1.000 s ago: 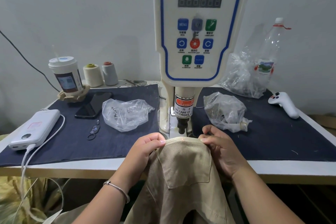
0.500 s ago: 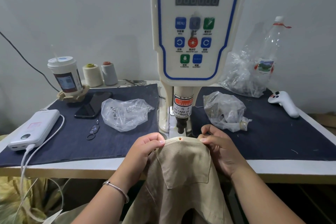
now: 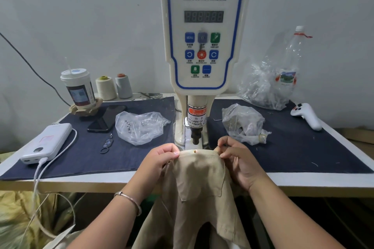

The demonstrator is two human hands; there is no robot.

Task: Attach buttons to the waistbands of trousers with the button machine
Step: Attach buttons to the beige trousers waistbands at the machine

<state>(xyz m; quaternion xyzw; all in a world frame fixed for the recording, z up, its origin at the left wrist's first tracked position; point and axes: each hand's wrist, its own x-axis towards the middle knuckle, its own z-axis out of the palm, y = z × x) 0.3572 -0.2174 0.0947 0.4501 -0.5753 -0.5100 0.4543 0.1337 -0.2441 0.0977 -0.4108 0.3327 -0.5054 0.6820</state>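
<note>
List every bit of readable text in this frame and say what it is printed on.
"SERVO BUTTON MACHINE", under Chinese characters: button machine front panel.
"MENU": blue panel button.
"WARNING", "CARE OF", "FINGER": warning sticker, partly cut off.
Captions under the other buttons, cup label, bottle label: too small or blurred.

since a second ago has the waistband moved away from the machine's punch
Yes. The waistband has slid toward the person, out from under the punch; a small button now shows on it.
</note>
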